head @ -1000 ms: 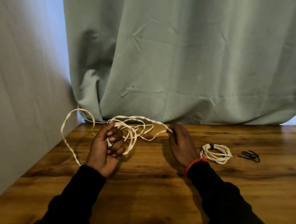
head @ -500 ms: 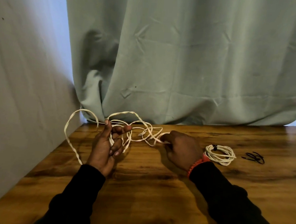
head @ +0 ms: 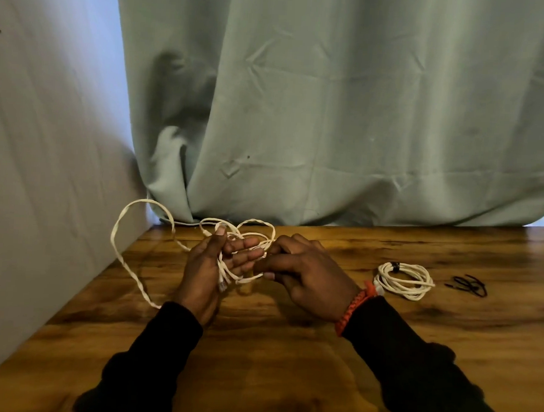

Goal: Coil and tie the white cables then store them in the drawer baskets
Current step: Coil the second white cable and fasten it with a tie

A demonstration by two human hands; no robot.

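White twisted loose cable (head: 126, 261) is held between both hands above the brown, glossy, wood-grain table (head: 287, 364). Several loops are draped over the left hand (head: 211, 265), whose fingers are spread nearly straight, palm turned inward; a connector end hangs by that palm. A strand is pinched by the curled fingers of the right hand (head: 305, 270), which touches the left fingertips. An orange braided bracelet (head: 352, 307) is worn on the right wrist, above black sleeves. Left of the hands, a large loop of the cable is arched over the table edge. Right of the hands, a coiled white cable bundle bound with a black tie (head: 404, 280) is laid flat; farther right, small black ties (head: 468, 284) are scattered. Behind the hands, a pale green creased curtain (head: 332, 114) is hung to the table; a grey wall (head: 47, 131) is seen left. No writing can be read.
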